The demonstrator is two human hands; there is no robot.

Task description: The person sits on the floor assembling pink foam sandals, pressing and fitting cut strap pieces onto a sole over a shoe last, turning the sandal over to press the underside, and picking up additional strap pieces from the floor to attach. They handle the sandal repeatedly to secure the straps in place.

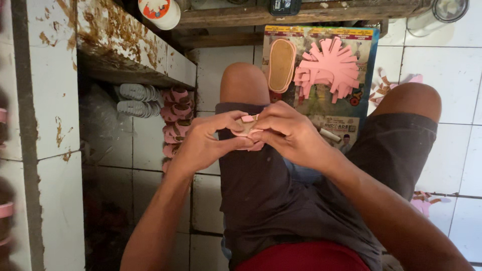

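A small pink shoe piece [247, 131] is held over the lap, just above the dark shorts [261, 190], between both hands. The left hand [203, 143] is closed around its near side, with the thumb pressed along the lower edge; the right hand [286, 131] is closed on the far side, its fingertips [261, 120] pinching the top where a tan inner face shows. Both grips are therefore shut on the same piece, which touches neither the floor nor any surface. The step in hand is judged to be the folding or pressing together of a pink strap part for a small sandal; the exact joint is hidden by the fingers. On the printed board [366, 60] ahead of the knees, 1 tan sole [281, 64] lies just beside a fanned pile of pink cut strips [329, 68]. Finished pink pieces [174, 118] are stacked in a row under the tiled ledge [135, 55] at the left, next to pale ribbed soles [134, 99]. The next move is judged to call for firm, even pressure along the edge, with the 2 layers kept aligned so that no slip occurs.
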